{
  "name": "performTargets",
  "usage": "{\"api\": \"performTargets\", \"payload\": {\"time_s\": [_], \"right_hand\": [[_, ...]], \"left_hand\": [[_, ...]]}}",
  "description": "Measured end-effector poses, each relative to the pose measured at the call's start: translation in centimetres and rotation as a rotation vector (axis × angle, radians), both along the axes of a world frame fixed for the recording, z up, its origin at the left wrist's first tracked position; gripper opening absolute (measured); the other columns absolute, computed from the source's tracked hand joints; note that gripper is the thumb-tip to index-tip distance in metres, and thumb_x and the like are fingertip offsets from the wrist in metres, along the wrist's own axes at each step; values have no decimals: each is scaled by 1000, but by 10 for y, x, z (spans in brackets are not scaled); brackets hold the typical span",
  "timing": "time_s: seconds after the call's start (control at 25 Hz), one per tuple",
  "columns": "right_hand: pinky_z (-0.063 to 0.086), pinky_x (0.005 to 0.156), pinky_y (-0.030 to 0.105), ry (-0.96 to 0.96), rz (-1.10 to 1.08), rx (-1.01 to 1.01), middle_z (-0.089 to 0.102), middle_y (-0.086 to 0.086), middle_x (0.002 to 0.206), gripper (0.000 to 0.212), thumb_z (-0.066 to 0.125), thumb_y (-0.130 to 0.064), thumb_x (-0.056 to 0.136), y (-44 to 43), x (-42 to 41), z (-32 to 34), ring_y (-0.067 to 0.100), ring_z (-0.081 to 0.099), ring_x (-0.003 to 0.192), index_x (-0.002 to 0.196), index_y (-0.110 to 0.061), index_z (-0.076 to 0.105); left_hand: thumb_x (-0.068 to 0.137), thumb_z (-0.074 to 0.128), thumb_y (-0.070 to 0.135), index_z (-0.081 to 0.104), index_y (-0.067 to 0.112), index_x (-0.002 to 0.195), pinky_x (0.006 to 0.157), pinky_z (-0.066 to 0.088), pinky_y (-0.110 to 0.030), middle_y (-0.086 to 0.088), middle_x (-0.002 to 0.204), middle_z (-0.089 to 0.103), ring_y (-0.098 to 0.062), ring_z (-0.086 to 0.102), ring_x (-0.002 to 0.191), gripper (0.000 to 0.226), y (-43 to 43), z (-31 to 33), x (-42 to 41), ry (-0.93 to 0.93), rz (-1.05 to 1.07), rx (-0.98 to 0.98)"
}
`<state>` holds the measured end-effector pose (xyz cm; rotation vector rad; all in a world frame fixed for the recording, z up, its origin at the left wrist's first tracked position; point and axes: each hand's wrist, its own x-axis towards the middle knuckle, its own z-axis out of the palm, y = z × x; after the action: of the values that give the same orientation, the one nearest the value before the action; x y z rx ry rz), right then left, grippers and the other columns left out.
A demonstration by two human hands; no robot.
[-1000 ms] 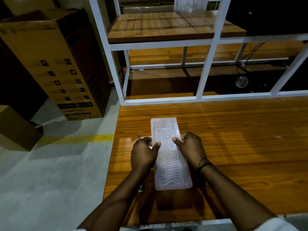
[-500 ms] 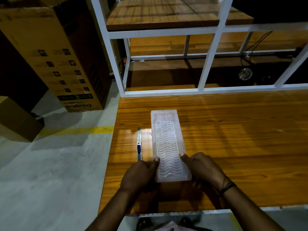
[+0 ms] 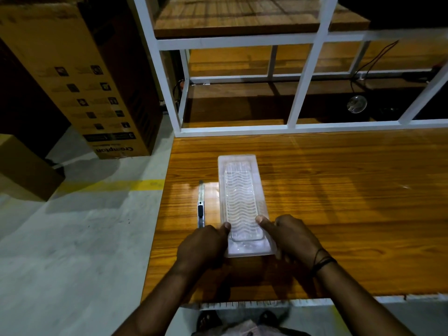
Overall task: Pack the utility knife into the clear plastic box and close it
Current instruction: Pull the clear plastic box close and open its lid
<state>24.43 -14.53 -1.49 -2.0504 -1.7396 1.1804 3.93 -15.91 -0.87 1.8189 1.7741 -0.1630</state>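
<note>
A long clear plastic box (image 3: 241, 195) with a wavy-ribbed lid lies lengthwise on the wooden table (image 3: 339, 202), lid down on it. My left hand (image 3: 203, 246) grips its near left corner, thumb on the lid. My right hand (image 3: 293, 236) grips the near right corner, thumb on top too. A slim silver utility knife (image 3: 201, 206) with a black slider lies on the table just left of the box, parallel to it, its near end by my left knuckles.
A white metal frame (image 3: 300, 127) with wooden shelves rises along the table's far edge. Left of the table is grey floor with a yellow line (image 3: 109, 186), a tall cardboard carton (image 3: 80, 76) and a smaller box (image 3: 21, 166). Cables (image 3: 371, 61) hang behind.
Both hands slid from the box's middle down to its near end, which uncovered the knife on the left. In the last half second they barely shifted.
</note>
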Motion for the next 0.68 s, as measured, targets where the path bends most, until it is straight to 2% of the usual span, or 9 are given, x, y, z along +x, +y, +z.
{"api": "performTargets", "payload": {"time_s": [0.08,0.16,0.24,0.28,0.36,0.4,0.48,0.56,0.68], "right_hand": [[50,43,26,-56,2,12,65,13,43,76,47,-68,95,5,0,-3,20,58,32,55,-5,61],[51,42,30,-81,-18,27,63,7,44,67,52,-65,93,11,1,-5,20,59,32,64,-6,61],[58,47,36,-108,-6,44,67,8,49,63,55,-63,92,14,0,-4,22,64,37,67,-6,62],[61,53,40,-141,3,72,69,8,54,60,56,-63,91,15,0,-3,24,67,44,67,-9,63],[54,58,40,-179,-10,153,69,5,69,49,58,-60,90,17,-2,-2,26,67,64,72,-15,59],[46,56,36,-168,-20,187,68,5,77,44,60,-57,90,17,-3,-1,25,64,71,76,-15,58],[35,58,34,-157,-26,237,69,7,93,43,62,-56,90,19,-9,0,26,62,84,89,-13,60],[40,70,33,-183,-18,253,66,11,110,55,60,-60,88,19,-19,2,29,63,102,108,-9,62],[51,89,38,-412,56,291,55,17,129,94,51,-78,81,8,-38,6,32,58,118,137,-2,48]], "left_hand": [[110,32,35,49,17,145,89,56,-42,-16,121,68,-34,69,109,43,-4,-3,1,82,1,38],[105,22,59,69,17,106,89,58,-40,-12,108,75,-31,72,100,63,-6,-9,3,86,191,33],[101,21,67,65,19,82,85,60,-40,-10,95,77,-28,74,90,68,-7,-16,4,102,230,100],[100,24,66,65,18,82,82,60,-39,-9,93,77,-28,74,87,65,-6,-18,5,85,236,136],[103,34,57,68,19,100,79,57,-35,-5,103,75,-26,72,92,50,-2,-20,3,-87,261,238],[105,39,49,66,20,114,81,55,-33,-2,113,73,-23,71,100,41,0,-22,3,-263,295,273],[104,44,43,60,23,133,97,54,-35,3,131,68,-15,66,116,39,2,-21,3,-686,384,244],[101,46,46,60,22,137,106,54,-45,1,134,69,-15,68,121,45,3,-23,4,-991,478,151],[107,42,41,64,22,132,100,56,-48,-1,123,77,-19,75,111,39,2,-15,8,-1216,607,-12]]}}
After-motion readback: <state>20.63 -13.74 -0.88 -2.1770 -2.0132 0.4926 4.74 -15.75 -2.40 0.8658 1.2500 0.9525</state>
